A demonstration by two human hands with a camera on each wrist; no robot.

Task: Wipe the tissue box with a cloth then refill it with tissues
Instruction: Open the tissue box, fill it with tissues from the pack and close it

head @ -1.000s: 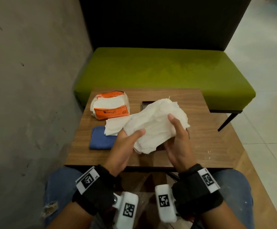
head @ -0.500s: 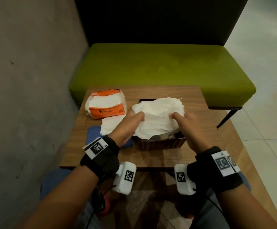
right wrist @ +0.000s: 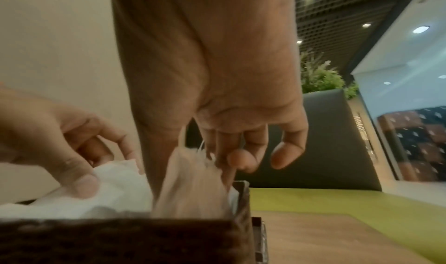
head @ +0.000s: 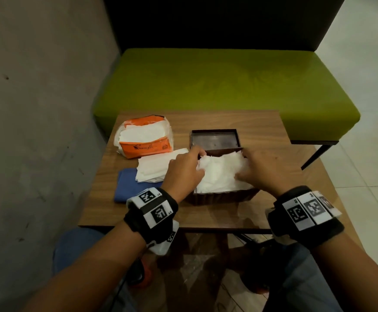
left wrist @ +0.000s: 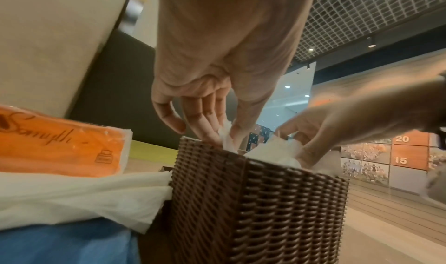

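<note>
Brown woven tissue box (head: pixel 219 197) open, upright; white tissues (head: pixel 221 174) inside; blue cloth (head: pixel 129 188) left.

Green bench (head: pixel 224 91), wooden table (head: pixel 260 129), grey wall (head: pixel 37 109), potted plant (right wrist: pixel 318 77)

Fingertips of left hand (head: pixel 184 170) and right hand (head: pixel 259 171) buried in tissues (head: pixel 219 174). Tissue box (head: pixel 219 198) interior hidden. Blue cloth (head: pixel 128 188) partly covered.

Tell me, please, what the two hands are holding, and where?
Both hold the tissue stack in the box: left hand at its left end, right hand at its right.
</note>
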